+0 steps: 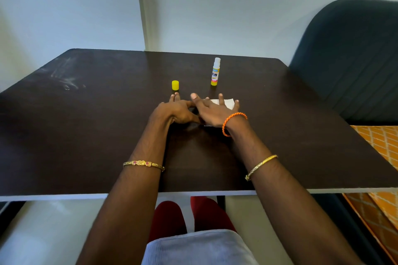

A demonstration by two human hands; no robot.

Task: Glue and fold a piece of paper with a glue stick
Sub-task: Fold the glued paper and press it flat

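Note:
A small white piece of paper (228,102) lies flat on the dark table (86,125), mostly covered by my hands. My right hand (213,111) rests on it with fingers spread, palm down. My left hand (177,111) sits beside it at the paper's left end, fingers partly curled against the table. Behind the hands an uncapped glue stick (215,72) stands upright, white tip up. Its yellow cap (175,85) stands alone to the left, just beyond my left fingertips.
A dark padded chair (349,58) stands at the table's right side, with orange patterned cloth (379,146) below it. A pale wall runs behind the table. White smudges (64,79) mark the far left tabletop.

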